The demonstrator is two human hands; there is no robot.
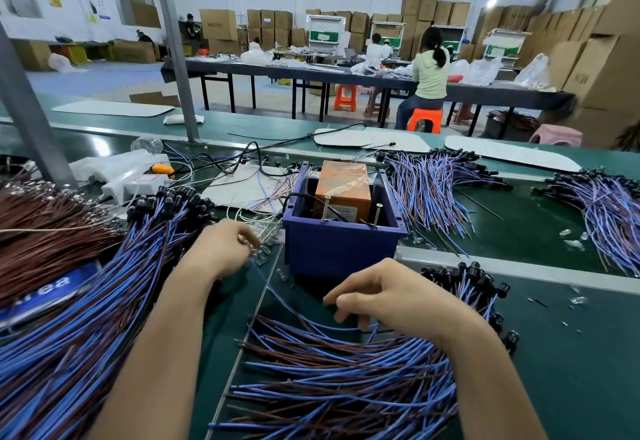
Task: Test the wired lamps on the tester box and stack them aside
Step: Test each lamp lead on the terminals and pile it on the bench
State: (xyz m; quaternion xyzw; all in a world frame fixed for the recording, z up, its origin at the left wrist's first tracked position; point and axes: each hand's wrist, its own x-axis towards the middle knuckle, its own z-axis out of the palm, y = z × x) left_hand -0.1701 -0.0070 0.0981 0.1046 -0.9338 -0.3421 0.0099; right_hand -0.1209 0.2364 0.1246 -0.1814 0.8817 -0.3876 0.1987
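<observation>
Wired lamp lies slanting between your hands, from the middle left of the frame down to the lower middle. Your left hand pinches its top end, just left of the blue tester box. Your right hand curls its fingers on the low end, over the heap of wires. The left hand is nearer, so I think it goes up and right to the two screws.
</observation>
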